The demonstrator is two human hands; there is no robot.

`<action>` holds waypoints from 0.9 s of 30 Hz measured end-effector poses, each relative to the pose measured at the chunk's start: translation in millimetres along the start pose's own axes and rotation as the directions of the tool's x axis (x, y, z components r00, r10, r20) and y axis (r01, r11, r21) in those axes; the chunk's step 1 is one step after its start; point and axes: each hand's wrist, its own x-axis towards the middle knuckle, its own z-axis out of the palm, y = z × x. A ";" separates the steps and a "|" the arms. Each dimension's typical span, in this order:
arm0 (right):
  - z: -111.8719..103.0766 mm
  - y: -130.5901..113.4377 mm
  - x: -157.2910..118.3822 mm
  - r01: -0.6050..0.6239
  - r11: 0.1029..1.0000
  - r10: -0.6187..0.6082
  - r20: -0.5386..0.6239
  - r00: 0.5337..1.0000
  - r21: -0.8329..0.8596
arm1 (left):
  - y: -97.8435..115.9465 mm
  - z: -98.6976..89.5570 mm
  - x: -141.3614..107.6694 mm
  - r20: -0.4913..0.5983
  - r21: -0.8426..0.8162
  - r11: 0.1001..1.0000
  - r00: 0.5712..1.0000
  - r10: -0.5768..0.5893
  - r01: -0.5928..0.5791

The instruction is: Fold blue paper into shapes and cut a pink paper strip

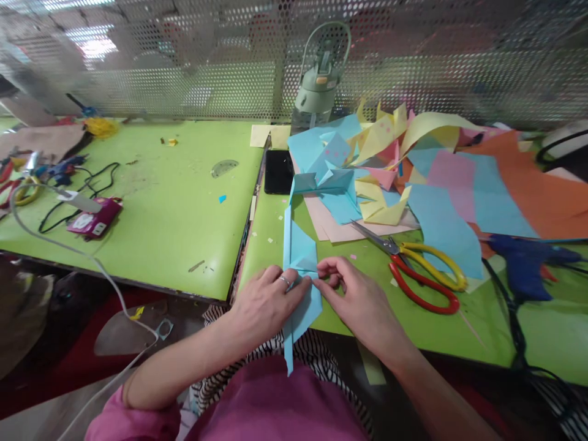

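Observation:
A folded light-blue paper piece (pixel 302 248) with a long narrow strip lies at the table's front edge, its lower end hanging past the edge toward my lap. My left hand (pixel 272 296), a ring on one finger, presses down on it with curled fingers, thumb near the crease. At the paper's right edge my right hand (pixel 346 297) pinches the fold between thumb and fingers. Both hands' fingertips nearly meet there. The layer under my left fingers is hidden. Scissors (pixel 390 247) with red and yellow handles lie to the right of my right hand.
Folded and cut paper (pixel 379 135) in several colours is heaped behind. A black phone (pixel 278 171) and a green bottle (pixel 316 89) stand near the mesh partition (pixel 184 73). A blue glue gun (pixel 523 263) lies right. A gap separates the two green tabletops; a cabled purple box (pixel 96 217) sits left.

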 end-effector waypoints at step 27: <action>-0.1 9.7 7.0 0.132 0.990 -0.134 0.041 0.990 0.045 | 5.2 10.5 -9.2 -0.216 0.045 0.990 0.967 0.137 -0.131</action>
